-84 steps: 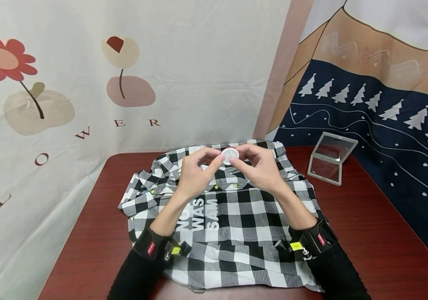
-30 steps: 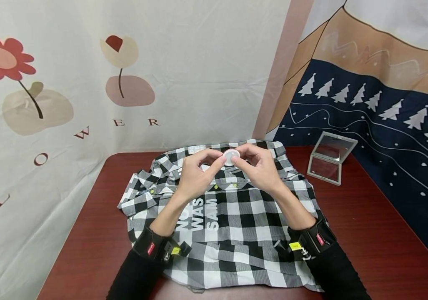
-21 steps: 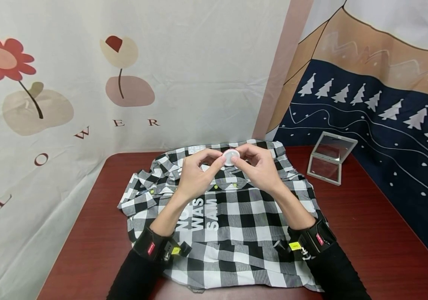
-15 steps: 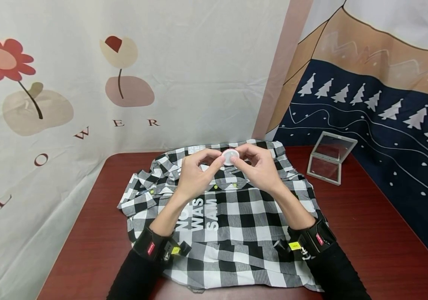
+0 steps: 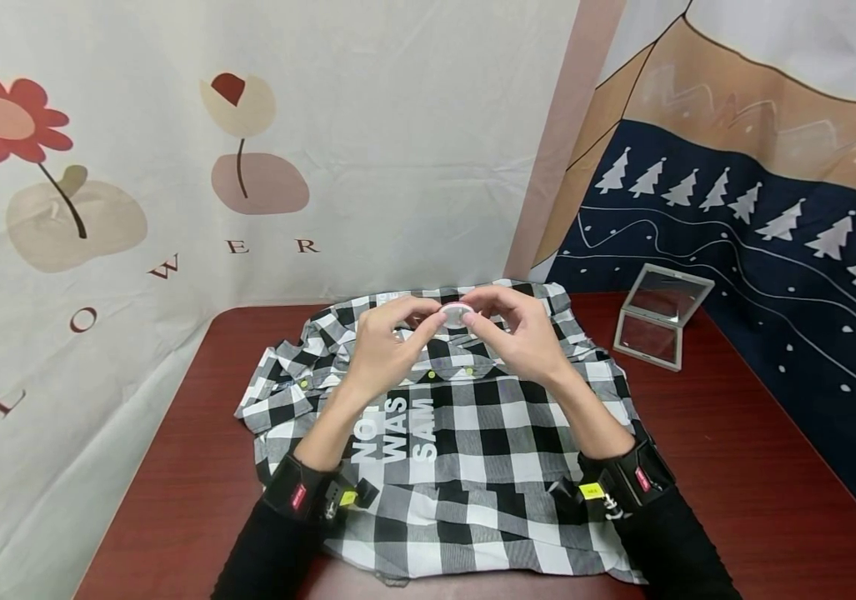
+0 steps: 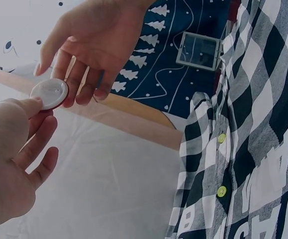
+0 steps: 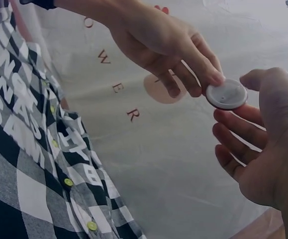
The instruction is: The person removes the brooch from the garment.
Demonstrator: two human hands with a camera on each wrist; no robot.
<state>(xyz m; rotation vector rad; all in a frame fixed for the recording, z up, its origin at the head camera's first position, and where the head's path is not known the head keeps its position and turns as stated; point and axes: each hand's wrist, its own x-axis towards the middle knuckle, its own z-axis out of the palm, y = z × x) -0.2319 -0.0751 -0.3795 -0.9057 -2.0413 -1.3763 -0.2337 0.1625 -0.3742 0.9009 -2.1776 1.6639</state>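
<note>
My left hand [image 5: 384, 348] pinches a small round badge [image 5: 456, 314], thumb on its white back and index finger beneath. In the left wrist view the badge [image 6: 49, 94] shows a red edge. My right hand [image 5: 521, 333] is at its other side, fingers loosely bent. In the right wrist view the right thumb [image 7: 255, 78] stands just off the badge [image 7: 227, 94], with the index finger close under its rim. The badge's front faces away. Below both hands a black-and-white checked shirt [image 5: 503, 433] lies spread out, with white lettering and yellow-green buttons.
The shirt lies on a dark red table [image 5: 728, 467]. A folding mirror [image 5: 653, 337] stands open at the back right. Printed cloths hang behind: a pale floral one [image 5: 412, 125] and a navy one with white trees [image 5: 743, 242].
The badge has tilted flatter in the head view, now a thin oval instead of a near-round disc. My left hand has shifted slightly left. Shirt and mirror have stayed put.
</note>
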